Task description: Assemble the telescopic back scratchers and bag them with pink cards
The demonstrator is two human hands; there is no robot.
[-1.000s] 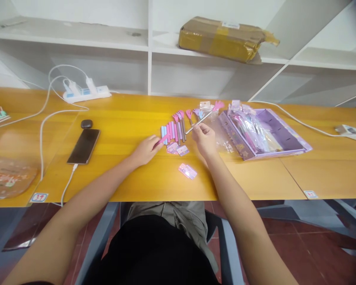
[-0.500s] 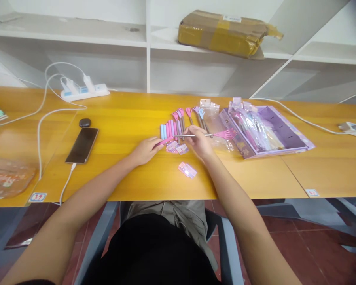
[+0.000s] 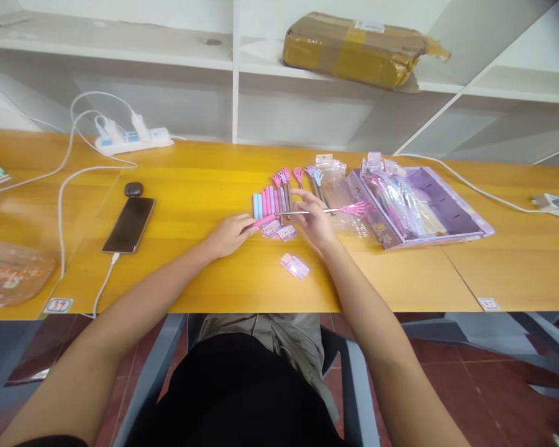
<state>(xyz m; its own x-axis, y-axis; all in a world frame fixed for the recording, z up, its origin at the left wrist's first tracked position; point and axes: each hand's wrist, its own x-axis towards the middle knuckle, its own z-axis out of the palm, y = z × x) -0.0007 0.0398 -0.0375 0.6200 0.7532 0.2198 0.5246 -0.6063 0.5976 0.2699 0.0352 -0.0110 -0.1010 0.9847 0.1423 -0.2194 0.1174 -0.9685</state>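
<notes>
My left hand [image 3: 233, 236] is closed around a pink handle [image 3: 264, 220]. My right hand [image 3: 314, 217] grips the metal rod of a back scratcher [image 3: 328, 211], whose pink hand-shaped head [image 3: 356, 209] points right. The rod's left end meets the handle's tip; whether they are joined I cannot tell. Just beyond my hands lie several loose handles [image 3: 263, 202] in blue, pink and purple. Beside them rest more back scratchers with pink [image 3: 299, 172], purple and blue [image 3: 318, 178] heads. Small printed cards [image 3: 286, 233] lie below, with another pile of cards [image 3: 295, 266] nearer me.
A purple display box [image 3: 461, 205] holding bagged items stands at the right, with clear plastic bags [image 3: 338, 180] beside it. On the left are a phone [image 3: 129, 225], a black earbud case [image 3: 133, 190] and a power strip [image 3: 135, 141]. A taped carton [image 3: 349, 49] sits on the shelf.
My right hand's fingers have loosened and spread somewhat on the rod. The back scratcher has shifted slightly right, its rod end now at the handle's tip. My left hand keeps its hold.
</notes>
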